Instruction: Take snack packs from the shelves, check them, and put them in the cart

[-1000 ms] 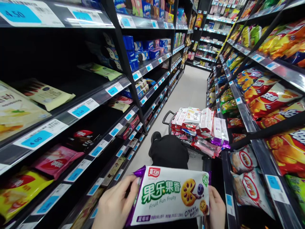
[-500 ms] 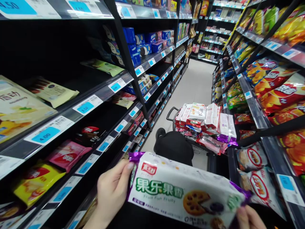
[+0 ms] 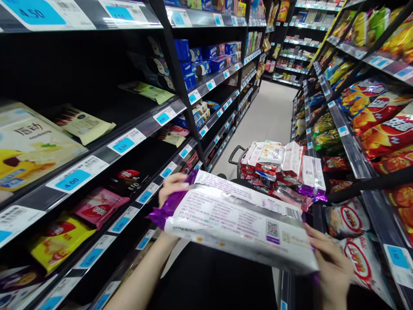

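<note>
A white and purple biscuit packet (image 3: 235,219) is held out in front of me between both hands, its printed back with a QR code and barcode facing up. My left hand (image 3: 172,189) grips the purple crimped end, with fingers partly behind it. At the opposite end, my right hand (image 3: 331,258) is closed around the corner, its fingers along the edge. Beyond the packet, a basket (image 3: 239,161) with a black handle is heaped with white, red and purple snack packets (image 3: 274,157).
The left shelf (image 3: 129,146) carries price labels, a yellow packet (image 3: 61,241), a pink packet (image 3: 100,206) and blue biscuit boxes (image 3: 200,64). Bags of chips (image 3: 383,116) fill the right shelf. Pale floor (image 3: 267,107) runs down the aisle to more shelving.
Both hands have turned the biscuit packet over, from its front with the cookie picture to its printed back. The packet is now higher in view. The view has shifted slightly.
</note>
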Demonstrator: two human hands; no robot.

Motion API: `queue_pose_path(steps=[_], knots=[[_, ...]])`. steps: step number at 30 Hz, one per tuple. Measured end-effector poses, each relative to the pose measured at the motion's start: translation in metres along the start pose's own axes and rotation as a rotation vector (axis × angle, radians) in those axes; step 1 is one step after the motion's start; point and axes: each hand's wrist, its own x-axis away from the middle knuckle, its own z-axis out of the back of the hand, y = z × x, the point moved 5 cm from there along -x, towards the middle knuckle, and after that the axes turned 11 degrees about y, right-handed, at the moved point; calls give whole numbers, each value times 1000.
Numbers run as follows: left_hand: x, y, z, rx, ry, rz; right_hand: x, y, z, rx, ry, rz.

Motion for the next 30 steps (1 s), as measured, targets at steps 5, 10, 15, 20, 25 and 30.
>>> queue_pose_path(steps=[5,10,15,20,25,30], knots=[[42,-35,14,175,-43,849,21,35,-33,-91,24,-382],[37,-12,22,235,-165,1053,34,34,-41,-72,124,-577],[26,-6,14,-40,-578,1095,16,18,-49,-174,-39,-650],[30,-20,4,-425,-617,937,7,-3,-68,-237,-264,-846],[36,-25,1,-414,-462,944,4,-9,-74,-249,-182,-885],[51,-36,8,-190,-372,999,15,16,-50,-49,-63,-941]])
